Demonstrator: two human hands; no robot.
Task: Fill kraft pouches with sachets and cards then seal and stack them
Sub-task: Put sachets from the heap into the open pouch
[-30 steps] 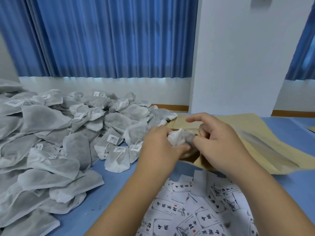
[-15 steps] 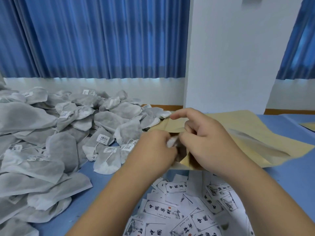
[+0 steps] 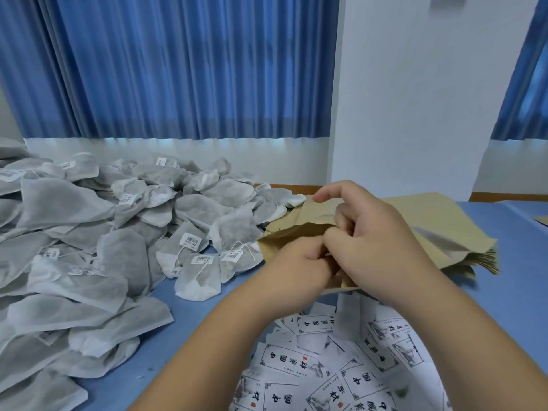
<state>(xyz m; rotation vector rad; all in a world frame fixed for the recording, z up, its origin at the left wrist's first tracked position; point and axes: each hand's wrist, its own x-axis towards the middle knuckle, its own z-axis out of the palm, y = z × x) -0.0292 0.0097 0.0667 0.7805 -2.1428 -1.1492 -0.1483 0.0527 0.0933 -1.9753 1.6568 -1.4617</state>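
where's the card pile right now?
Head view, bottom right of centre: the printed cards lie loose on the blue table, nearer the camera than the kraft pouches, with the sachet heap to their left.

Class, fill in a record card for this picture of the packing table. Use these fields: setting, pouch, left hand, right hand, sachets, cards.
Setting: blue table in front of a blue curtain
Pouch: brown paper, mouth open, lying on a stack of pouches
Left hand: fingers curled at the pouch's mouth; what they hold is hidden
Right hand: grips the pouch's edge, forefinger raised
Sachets: large loose heap on the left, some with tags
Cards: printed, scattered nearest the person
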